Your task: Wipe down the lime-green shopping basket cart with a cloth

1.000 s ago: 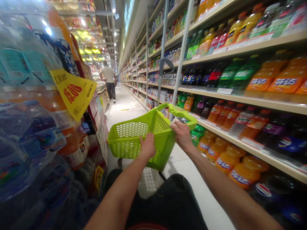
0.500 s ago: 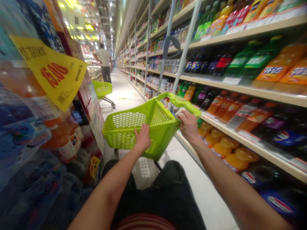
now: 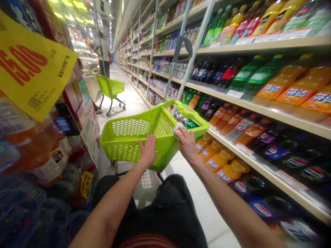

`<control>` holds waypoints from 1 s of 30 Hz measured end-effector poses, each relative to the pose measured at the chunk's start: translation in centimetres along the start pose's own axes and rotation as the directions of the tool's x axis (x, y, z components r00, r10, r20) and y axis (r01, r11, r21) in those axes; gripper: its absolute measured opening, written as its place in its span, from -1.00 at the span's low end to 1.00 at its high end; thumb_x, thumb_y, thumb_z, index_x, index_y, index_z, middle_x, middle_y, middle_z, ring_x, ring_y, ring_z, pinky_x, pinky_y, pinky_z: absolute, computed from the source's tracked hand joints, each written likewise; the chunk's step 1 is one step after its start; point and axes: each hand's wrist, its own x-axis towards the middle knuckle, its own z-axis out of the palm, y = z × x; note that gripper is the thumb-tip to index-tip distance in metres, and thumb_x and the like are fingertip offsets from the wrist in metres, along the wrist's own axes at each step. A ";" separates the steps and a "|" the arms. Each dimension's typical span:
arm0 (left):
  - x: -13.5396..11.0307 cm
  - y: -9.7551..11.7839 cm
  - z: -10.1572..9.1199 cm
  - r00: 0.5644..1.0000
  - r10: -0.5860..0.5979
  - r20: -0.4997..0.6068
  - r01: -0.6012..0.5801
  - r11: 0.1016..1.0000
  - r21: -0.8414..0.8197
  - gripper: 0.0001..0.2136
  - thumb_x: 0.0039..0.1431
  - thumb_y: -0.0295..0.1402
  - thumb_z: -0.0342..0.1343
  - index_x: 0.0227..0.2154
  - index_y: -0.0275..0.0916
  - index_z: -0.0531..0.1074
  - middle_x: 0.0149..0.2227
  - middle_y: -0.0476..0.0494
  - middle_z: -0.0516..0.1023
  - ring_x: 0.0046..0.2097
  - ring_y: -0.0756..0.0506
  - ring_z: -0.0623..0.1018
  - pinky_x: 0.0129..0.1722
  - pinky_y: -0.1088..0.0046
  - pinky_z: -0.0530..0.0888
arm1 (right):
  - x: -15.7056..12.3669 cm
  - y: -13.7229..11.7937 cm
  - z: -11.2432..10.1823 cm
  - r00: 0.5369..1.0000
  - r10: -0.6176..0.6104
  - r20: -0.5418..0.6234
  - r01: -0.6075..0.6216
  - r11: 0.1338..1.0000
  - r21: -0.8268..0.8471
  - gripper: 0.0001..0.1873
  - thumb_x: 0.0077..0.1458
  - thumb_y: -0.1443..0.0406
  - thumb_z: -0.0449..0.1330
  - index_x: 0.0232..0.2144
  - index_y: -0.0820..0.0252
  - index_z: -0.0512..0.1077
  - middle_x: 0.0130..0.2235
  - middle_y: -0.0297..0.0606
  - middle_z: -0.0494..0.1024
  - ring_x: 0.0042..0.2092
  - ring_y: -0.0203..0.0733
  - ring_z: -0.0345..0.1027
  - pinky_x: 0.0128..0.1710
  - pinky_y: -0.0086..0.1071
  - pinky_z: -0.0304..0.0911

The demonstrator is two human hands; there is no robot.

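Note:
A lime-green shopping cart [image 3: 129, 148] with a perforated basket stands sideways in front of my knees. My left hand [image 3: 148, 151] lies against the basket's near side wall, fingers stretched out near the top rim. In my right hand [image 3: 186, 141] is a white cloth [image 3: 178, 127], pinched under the fingers and pressed on the basket's top corner, just below the push handle [image 3: 193, 113]. Part of the cloth is hidden by the fingers. Inside the basket I see only the bare perforated walls; its floor is mostly out of sight.
Shelves of soft drink bottles [image 3: 289, 86] run along the right. Stacked bottles and a yellow price sign [image 3: 33, 65] crowd the left. Farther up the aisle stand a second green cart [image 3: 111, 88] and a person [image 3: 103, 51].
My right hand has moved with the cloth from the push handle down and left to the basket's corner. My left hand stays on the side wall. The view has turned slightly right.

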 end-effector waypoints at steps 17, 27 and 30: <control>1.1 -1.7 -0.1 0.999 0.043 0.006 -0.043 0.999 -0.027 -0.30 0.00 -0.44 -0.08 0.24 -0.35 -0.16 0.31 -0.21 -0.18 0.31 -0.16 -0.20 0.21 -0.04 -0.15 | 0.5 -1.2 3.0 1.000 -0.017 -0.026 0.018 0.999 0.032 -0.58 0.04 0.49 -0.07 -0.11 0.11 0.41 0.08 -0.12 0.36 0.18 -0.07 0.08 0.10 0.00 -0.03; 0.0 -5.8 0.9 0.993 -0.113 -0.027 0.114 0.993 0.019 -0.28 -0.03 -0.46 -0.04 0.23 -0.34 -0.14 0.31 -0.22 -0.16 0.31 -0.17 -0.19 0.22 0.00 -0.16 | 1.3 -1.3 4.1 0.999 0.016 -0.036 -0.014 0.999 0.050 -0.57 0.03 0.50 -0.06 -0.10 0.14 0.40 0.08 -0.10 0.36 0.17 -0.06 0.09 0.08 -0.04 0.00; 0.4 -5.8 0.8 0.994 -0.111 -0.012 0.111 0.994 0.006 -0.28 -0.04 -0.46 -0.03 0.23 -0.36 -0.14 0.31 -0.23 -0.15 0.31 -0.17 -0.19 0.21 -0.02 -0.15 | 1.5 -4.0 5.9 0.994 -0.098 0.048 0.093 0.991 0.093 -0.61 0.05 0.49 -0.05 -0.12 0.14 0.41 0.08 -0.13 0.36 0.17 -0.08 0.08 0.07 -0.11 0.02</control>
